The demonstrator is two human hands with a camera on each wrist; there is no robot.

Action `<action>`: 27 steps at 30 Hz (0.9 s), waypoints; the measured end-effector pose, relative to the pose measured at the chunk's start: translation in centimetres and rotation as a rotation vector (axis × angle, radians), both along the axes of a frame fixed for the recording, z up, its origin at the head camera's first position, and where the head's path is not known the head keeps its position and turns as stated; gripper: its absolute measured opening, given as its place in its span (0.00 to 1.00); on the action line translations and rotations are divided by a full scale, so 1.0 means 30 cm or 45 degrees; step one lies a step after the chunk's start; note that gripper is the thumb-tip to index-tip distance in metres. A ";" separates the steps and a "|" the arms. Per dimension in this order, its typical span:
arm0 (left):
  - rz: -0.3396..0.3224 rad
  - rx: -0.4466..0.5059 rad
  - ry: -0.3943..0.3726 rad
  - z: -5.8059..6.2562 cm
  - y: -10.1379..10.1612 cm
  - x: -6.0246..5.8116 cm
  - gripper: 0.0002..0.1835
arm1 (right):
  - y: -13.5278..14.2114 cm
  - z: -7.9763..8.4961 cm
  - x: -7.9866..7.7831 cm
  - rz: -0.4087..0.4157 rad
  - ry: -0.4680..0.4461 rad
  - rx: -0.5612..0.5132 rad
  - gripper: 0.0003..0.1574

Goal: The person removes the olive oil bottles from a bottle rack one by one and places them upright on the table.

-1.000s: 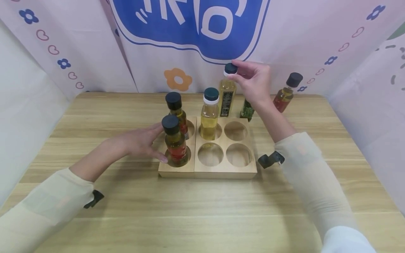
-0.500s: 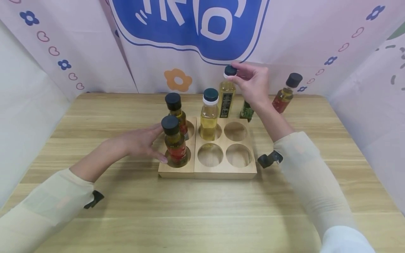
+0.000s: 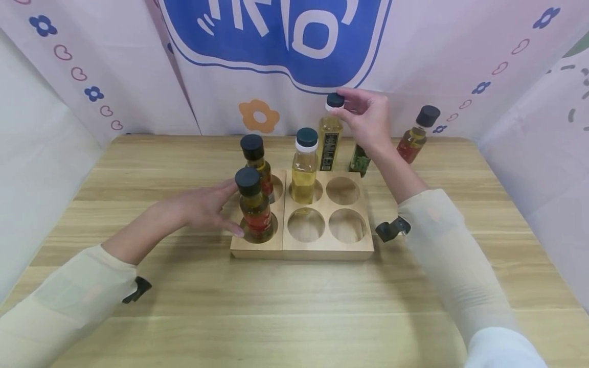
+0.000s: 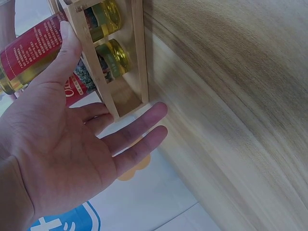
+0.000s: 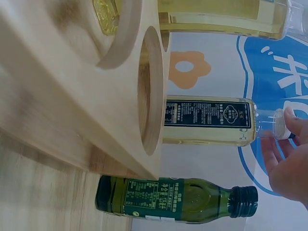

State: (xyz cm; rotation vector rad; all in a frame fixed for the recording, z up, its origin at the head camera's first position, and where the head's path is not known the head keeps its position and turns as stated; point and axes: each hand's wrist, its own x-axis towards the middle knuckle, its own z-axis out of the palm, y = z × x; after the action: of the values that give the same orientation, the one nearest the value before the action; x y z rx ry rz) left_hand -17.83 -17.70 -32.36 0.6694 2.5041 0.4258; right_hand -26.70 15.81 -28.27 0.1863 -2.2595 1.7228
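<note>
My right hand (image 3: 368, 122) pinches the dark green cap of a clear oil bottle (image 3: 329, 140) behind the wooden bottle rack (image 3: 325, 250). That bottle stands upright, its lower end hidden by the rack in the head view. Along the rack's left side lies my left hand (image 3: 202, 207), its thumb near the front red-labelled oil bottle (image 3: 257, 217). In the left wrist view, the outer fingers (image 4: 139, 154) are straight and free. A second red-labelled bottle (image 3: 264, 171) sits in the left rear hole, and a yellow oil bottle (image 3: 303, 176) fills the middle rear hole.
Behind the rack's right end stands a green glass bottle (image 5: 192, 199), partly covered by my right arm in the head view. Farther right is another red-labelled bottle (image 3: 411, 143). A printed curtain (image 3: 207, 102) hangs along the back edge of the wooden table (image 3: 294, 317).
My right hand has shifted slightly left at the cap, and the bottle dipped a little and came back up. The left hand and the rack have stayed put.
</note>
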 end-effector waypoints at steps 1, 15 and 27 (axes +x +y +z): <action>-0.001 0.001 0.003 0.000 0.000 -0.001 0.69 | 0.001 0.001 0.000 0.004 0.002 0.010 0.26; -0.003 0.005 0.002 0.000 0.004 -0.004 0.69 | 0.017 0.012 0.019 0.065 0.063 0.131 0.30; 0.002 0.045 -0.018 0.006 0.002 -0.002 0.68 | 0.036 0.051 0.087 0.083 0.096 0.158 0.33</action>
State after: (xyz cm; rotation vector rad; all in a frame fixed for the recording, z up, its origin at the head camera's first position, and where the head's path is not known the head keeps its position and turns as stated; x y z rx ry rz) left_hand -17.88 -17.63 -32.19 0.6763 2.4893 0.4743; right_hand -24.09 16.90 -26.74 0.3497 -2.3296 1.5793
